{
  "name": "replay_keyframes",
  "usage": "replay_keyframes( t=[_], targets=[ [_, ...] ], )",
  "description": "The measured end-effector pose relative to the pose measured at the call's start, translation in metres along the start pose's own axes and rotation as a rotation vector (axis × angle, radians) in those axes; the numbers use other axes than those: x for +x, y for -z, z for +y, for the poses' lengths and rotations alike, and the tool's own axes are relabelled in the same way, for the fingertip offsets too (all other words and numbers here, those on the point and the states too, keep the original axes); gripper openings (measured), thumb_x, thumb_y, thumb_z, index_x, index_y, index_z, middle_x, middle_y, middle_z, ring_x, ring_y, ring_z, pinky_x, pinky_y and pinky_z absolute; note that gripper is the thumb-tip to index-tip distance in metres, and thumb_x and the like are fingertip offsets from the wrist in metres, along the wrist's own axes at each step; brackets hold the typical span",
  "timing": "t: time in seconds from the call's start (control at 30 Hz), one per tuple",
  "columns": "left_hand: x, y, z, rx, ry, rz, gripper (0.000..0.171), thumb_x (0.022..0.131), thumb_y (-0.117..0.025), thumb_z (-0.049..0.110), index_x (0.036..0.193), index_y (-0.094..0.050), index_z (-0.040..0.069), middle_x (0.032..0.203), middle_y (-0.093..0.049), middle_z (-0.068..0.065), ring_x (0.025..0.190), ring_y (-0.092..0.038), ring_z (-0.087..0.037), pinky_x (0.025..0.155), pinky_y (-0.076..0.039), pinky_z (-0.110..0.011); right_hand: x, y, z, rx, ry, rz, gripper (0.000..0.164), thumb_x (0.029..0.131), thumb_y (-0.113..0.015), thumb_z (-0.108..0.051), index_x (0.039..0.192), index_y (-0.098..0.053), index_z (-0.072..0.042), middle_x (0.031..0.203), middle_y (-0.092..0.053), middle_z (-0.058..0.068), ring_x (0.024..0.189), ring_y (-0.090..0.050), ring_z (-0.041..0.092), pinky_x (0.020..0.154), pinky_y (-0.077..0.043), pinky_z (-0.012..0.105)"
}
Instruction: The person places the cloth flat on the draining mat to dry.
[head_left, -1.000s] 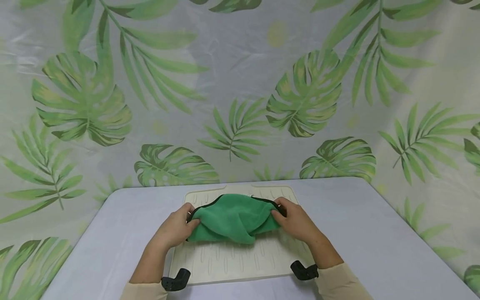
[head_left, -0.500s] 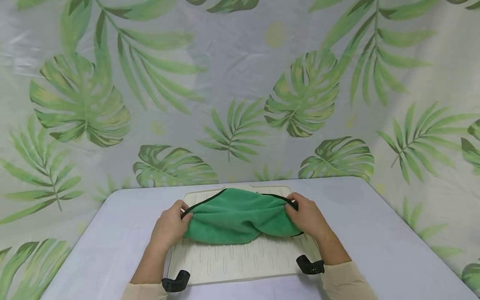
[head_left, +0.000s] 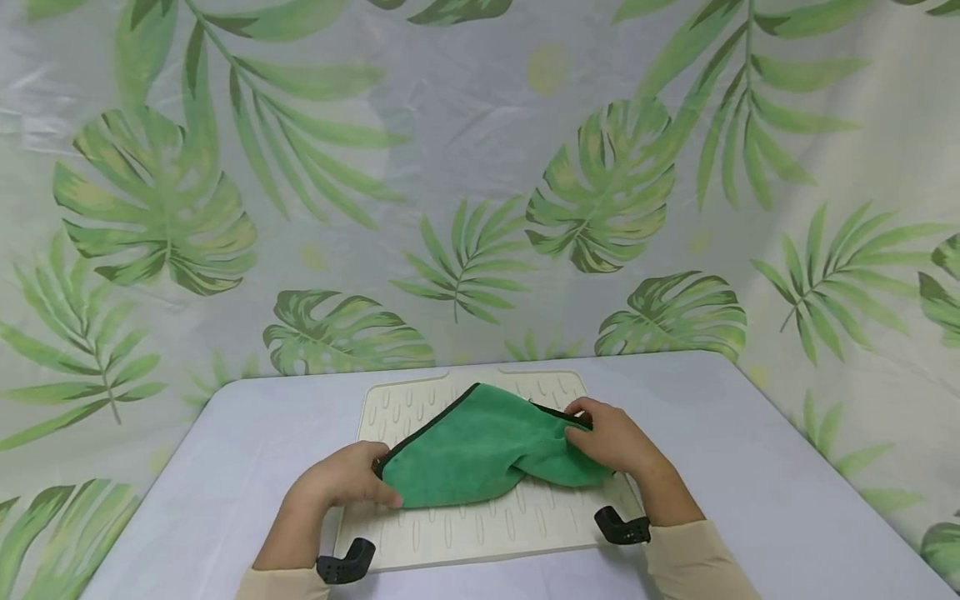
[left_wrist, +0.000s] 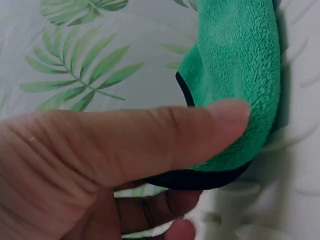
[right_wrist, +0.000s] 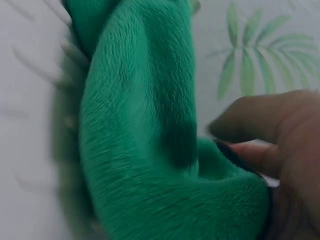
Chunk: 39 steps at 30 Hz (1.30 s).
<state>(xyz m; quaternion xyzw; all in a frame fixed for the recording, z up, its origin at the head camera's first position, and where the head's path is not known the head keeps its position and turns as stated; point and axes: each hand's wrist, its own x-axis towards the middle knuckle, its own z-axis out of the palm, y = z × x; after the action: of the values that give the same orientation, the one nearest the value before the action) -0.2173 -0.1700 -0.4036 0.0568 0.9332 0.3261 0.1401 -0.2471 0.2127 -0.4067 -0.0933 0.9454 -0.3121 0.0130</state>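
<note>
A green towel (head_left: 465, 458) with dark edging hangs loosely folded between both hands, its peak tilted toward the back. My left hand (head_left: 337, 479) pinches its left corner; in the left wrist view the thumb (left_wrist: 210, 127) lies across the green pile and the other fingers are underneath, by the dark edging. At the opposite end, my right hand (head_left: 615, 437) holds the dark-edged side between thumb and fingers. The right wrist view shows the towel (right_wrist: 135, 120) sagging in a deep, soft fold beside that hand.
Beneath the towel lies a cream ribbed mat (head_left: 450, 537) on a white-covered table (head_left: 712, 450). A leaf-patterned curtain (head_left: 465, 150) stands behind the table. Black wrist mounts sit at both sleeves.
Both hands have spread the towel wider. My left hand has since come down toward the mat's near side with its corner, while my right hand has moved a little to the right.
</note>
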Motion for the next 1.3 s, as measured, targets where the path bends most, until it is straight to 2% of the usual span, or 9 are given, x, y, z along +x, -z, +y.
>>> replay_keyframes(
  t=[0.17, 0.3, 0.43, 0.6, 0.77, 0.87, 1.0, 1.13, 1.3],
  targets=[
    [0.002, -0.003, 0.004, -0.069, -0.116, 0.046, 0.031, 0.075, -0.086, 0.007, 0.100, -0.068, 0.009, 0.090, -0.069, -0.001, 0.083, -0.060, -0.018, 0.075, -0.050, -0.036, 0.003, -0.012, -0.007, 0.074, 0.023, 0.017, 0.034, 0.101, -0.063, -0.021, 0.134, -0.060, -0.012, 0.114, -0.071, 0.012, 0.097, -0.069, 0.024, 0.080, -0.057, 0.043],
    [0.007, -0.007, 0.010, -0.181, -0.203, 0.171, 0.015, 0.093, -0.073, 0.012, 0.104, -0.062, 0.012, 0.106, -0.073, -0.004, 0.102, -0.069, -0.020, 0.085, -0.057, -0.040, 0.003, -0.017, -0.008, 0.065, 0.006, -0.025, 0.041, 0.097, -0.070, -0.021, 0.136, -0.058, -0.016, 0.110, -0.070, 0.009, 0.089, -0.067, 0.019, 0.075, -0.055, 0.038],
    [0.012, -0.014, 0.016, -0.261, -0.241, 0.124, 0.034, 0.094, -0.075, 0.022, 0.124, -0.059, 0.014, 0.126, -0.071, -0.011, 0.119, -0.068, -0.028, 0.094, -0.057, -0.045, 0.000, -0.018, -0.009, 0.026, 0.005, -0.111, 0.050, 0.093, -0.073, -0.016, 0.140, -0.057, -0.016, 0.111, -0.070, 0.010, 0.089, -0.063, 0.019, 0.074, -0.052, 0.038],
    [0.012, -0.024, 0.017, -0.070, -0.229, 0.008, 0.069, 0.081, -0.087, 0.028, 0.143, -0.056, 0.020, 0.142, -0.063, -0.012, 0.131, -0.058, -0.032, 0.102, -0.052, -0.053, -0.002, -0.018, -0.010, 0.002, 0.007, -0.143, 0.049, 0.092, -0.064, -0.004, 0.139, -0.058, -0.015, 0.129, -0.067, 0.016, 0.093, -0.061, 0.023, 0.073, -0.047, 0.037],
    [0.013, -0.026, 0.018, -0.001, -0.260, 0.141, 0.047, 0.090, -0.078, 0.018, 0.134, -0.062, 0.020, 0.132, -0.069, -0.008, 0.122, -0.065, -0.027, 0.099, -0.054, -0.049, -0.001, -0.018, -0.011, -0.008, 0.075, -0.067, 0.009, 0.097, -0.068, -0.016, 0.105, -0.072, -0.017, 0.115, -0.073, 0.008, 0.097, -0.064, 0.019, 0.081, -0.052, 0.039],
    [0.014, -0.025, 0.018, -0.064, -0.283, 0.222, 0.038, 0.096, -0.071, 0.016, 0.132, -0.062, 0.023, 0.129, -0.070, -0.006, 0.111, -0.069, -0.023, 0.089, -0.057, -0.042, 0.001, -0.018, -0.011, -0.011, 0.099, -0.035, 0.008, 0.097, -0.070, -0.023, 0.091, -0.073, -0.019, 0.100, -0.073, 0.000, 0.087, -0.062, 0.015, 0.079, -0.053, 0.037],
    [0.015, -0.022, 0.017, -0.131, -0.283, 0.285, 0.042, 0.099, -0.067, 0.015, 0.139, -0.058, 0.024, 0.138, -0.066, -0.010, 0.115, -0.069, -0.026, 0.087, -0.059, -0.041, 0.002, -0.017, -0.010, -0.021, 0.089, -0.018, 0.008, 0.099, -0.067, -0.018, 0.102, -0.074, -0.018, 0.114, -0.074, 0.006, 0.105, -0.068, 0.024, 0.088, -0.055, 0.044],
    [0.013, -0.014, 0.012, -0.108, -0.253, 0.356, 0.041, 0.100, -0.066, 0.015, 0.140, -0.057, 0.019, 0.135, -0.067, -0.014, 0.118, -0.068, -0.031, 0.089, -0.059, -0.044, 0.000, -0.015, -0.008, 0.007, 0.062, -0.058, 0.030, 0.098, -0.058, -0.003, 0.123, -0.070, -0.015, 0.138, -0.065, 0.016, 0.131, -0.059, 0.039, 0.099, -0.052, 0.053],
    [0.006, 0.003, 0.009, -0.064, -0.192, 0.446, 0.042, 0.100, -0.066, 0.018, 0.140, -0.056, 0.014, 0.126, -0.069, -0.017, 0.092, -0.070, -0.025, 0.072, -0.057, -0.037, -0.003, -0.012, -0.008, 0.045, 0.065, -0.101, 0.042, 0.092, -0.051, 0.006, 0.126, -0.069, -0.013, 0.142, -0.062, 0.018, 0.136, -0.055, 0.040, 0.102, -0.050, 0.054]
  ],
)
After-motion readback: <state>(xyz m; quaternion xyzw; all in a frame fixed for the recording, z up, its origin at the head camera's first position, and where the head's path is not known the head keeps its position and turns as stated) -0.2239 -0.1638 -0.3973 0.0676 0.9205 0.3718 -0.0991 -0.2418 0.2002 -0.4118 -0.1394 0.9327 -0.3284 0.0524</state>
